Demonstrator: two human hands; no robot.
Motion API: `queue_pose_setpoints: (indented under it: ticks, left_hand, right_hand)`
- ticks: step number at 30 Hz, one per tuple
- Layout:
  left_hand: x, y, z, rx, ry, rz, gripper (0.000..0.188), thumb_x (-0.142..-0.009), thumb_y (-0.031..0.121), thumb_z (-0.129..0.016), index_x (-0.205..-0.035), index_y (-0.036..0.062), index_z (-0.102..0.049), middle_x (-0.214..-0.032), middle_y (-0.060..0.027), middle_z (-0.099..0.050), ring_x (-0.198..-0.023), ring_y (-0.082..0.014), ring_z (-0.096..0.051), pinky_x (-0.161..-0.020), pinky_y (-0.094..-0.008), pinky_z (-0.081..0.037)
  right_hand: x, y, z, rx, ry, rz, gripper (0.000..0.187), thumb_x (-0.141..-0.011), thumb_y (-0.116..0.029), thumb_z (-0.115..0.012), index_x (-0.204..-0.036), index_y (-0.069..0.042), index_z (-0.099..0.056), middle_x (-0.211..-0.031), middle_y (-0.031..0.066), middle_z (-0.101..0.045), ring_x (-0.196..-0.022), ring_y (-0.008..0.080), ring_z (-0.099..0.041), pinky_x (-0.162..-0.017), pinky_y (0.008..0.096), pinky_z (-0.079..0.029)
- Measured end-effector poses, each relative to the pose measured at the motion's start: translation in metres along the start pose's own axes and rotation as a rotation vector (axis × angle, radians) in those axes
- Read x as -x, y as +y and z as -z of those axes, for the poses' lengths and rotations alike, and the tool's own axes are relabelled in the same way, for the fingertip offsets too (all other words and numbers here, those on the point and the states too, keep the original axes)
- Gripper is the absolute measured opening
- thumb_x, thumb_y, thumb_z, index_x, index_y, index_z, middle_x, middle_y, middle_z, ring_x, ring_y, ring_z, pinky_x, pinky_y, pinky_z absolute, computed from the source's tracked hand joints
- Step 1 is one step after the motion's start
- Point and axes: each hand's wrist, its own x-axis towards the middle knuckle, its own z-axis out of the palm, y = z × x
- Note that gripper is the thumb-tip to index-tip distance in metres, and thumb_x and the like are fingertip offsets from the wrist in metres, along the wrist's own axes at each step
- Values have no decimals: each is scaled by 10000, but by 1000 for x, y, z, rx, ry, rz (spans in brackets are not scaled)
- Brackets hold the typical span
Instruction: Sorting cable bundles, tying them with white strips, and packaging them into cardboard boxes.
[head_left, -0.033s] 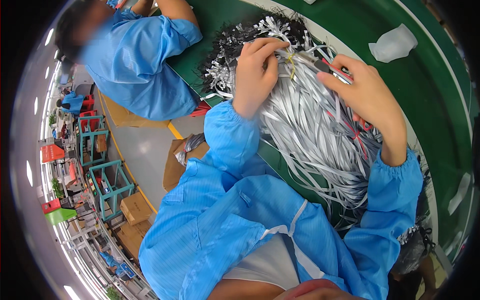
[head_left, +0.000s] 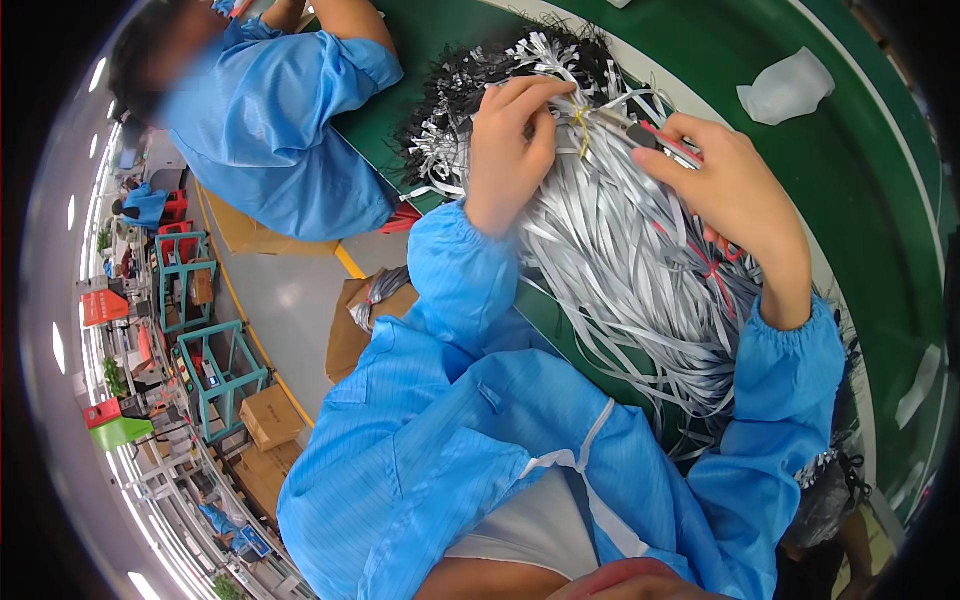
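A large bundle of flat silver-grey cables lies across the green worktable, with black ends bunched at its far end. A thin yellow tie goes round it near that end, and a red tie sits at its right. My left hand bends over the far end, its fingertips closed on cable strands beside the yellow tie. In my right hand is a pair of red-handled pliers. The plier jaws point left and lie close to the yellow tie; whether they grip it I cannot tell.
A co-worker in a blue smock sits at the far left of the table. A crumpled translucent bag lies at the far right. An open cardboard box with cables stands on the floor, left of me.
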Motion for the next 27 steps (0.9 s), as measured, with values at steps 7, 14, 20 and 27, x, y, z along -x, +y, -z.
queue_pose_setpoints:
  ticks: [7, 14, 20, 27]
  left_hand:
    - [13, 11, -3, 124, 64, 126, 196, -806, 35, -725, -1000, 65, -728, -1120, -92, -711, -946, -291, -622, -872, -373, -480]
    - [23, 12, -13, -203, 144, 33, 157, -782, 100, -793, -920, 66, -726, -1154, -91, -693, -982, -314, -620, -879, -395, -484]
    - [26, 14, -22, -237, 184, 77, 173, -773, 119, -811, -916, 64, -731, -1252, -125, -646, -959, -321, -629, -856, -407, -493]
    - [25, 18, -24, -328, 196, 75, 174, -780, 140, -818, -921, 73, -742, -1372, -142, -568, -902, -312, -656, -785, -401, -525]
  right_hand:
    - [-7, -4, 0, 83, -47, -122, 505, -923, -460, -638, -1026, 30, -705, -684, 188, -647, -470, 271, -609, -543, 411, -498]
    - [-11, -6, -6, 102, -128, -145, 503, -938, -456, -615, -1021, 34, -696, -697, 200, -651, -600, 329, -654, -642, 427, -513]
    - [-12, 0, -11, 115, -131, -138, 510, -947, -457, -598, -1021, 39, -691, -717, 216, -665, -717, 382, -677, -707, 456, -520]
    - [-12, -3, -22, 187, -71, -179, 503, -964, -450, -566, -1056, 29, -690, -813, 260, -700, -818, 436, -696, -772, 492, -538]
